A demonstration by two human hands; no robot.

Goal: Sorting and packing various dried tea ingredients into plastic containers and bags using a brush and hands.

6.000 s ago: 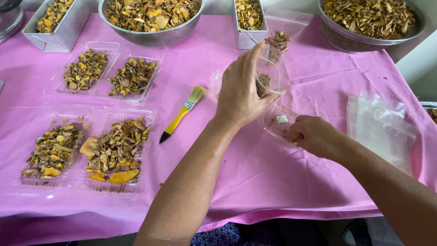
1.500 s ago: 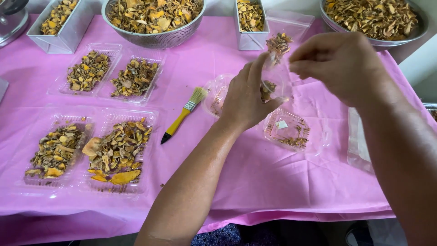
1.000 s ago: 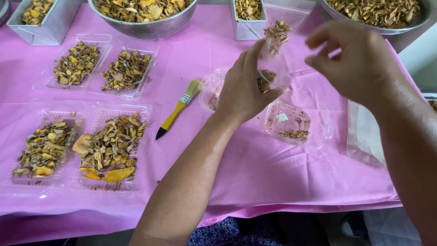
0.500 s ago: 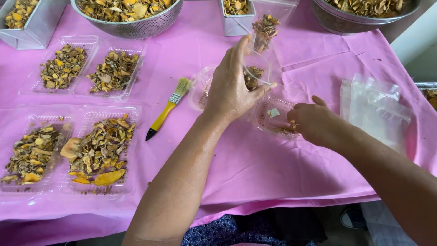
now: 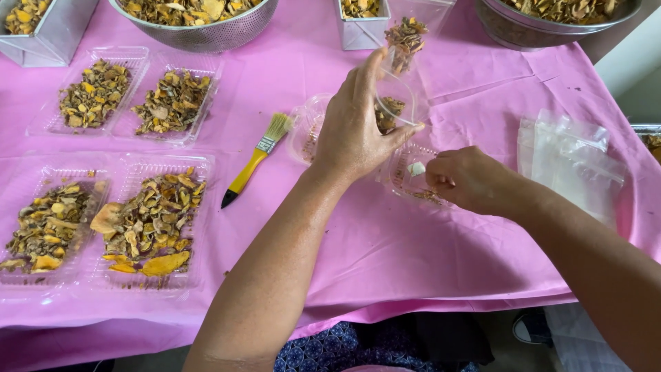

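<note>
Left hand (image 5: pixel 354 131) as before, grip curled round the clear plastic cup (image 5: pixel 394 103) of dried pieces, held tilted above the pink counter (image 5: pixel 385 255). Right hand (image 5: pixel 465 180), raised a second ago, now lowered, fingers pinched closed in the clear tray (image 5: pixel 413 180) just beneath the cup.

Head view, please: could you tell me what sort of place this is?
Probably a small hand-packing table for dried foodstuff. Clear trays of dried pieces lie on a pink cloth, metal bowls hold more, and the left hand holds a clear container.
</note>
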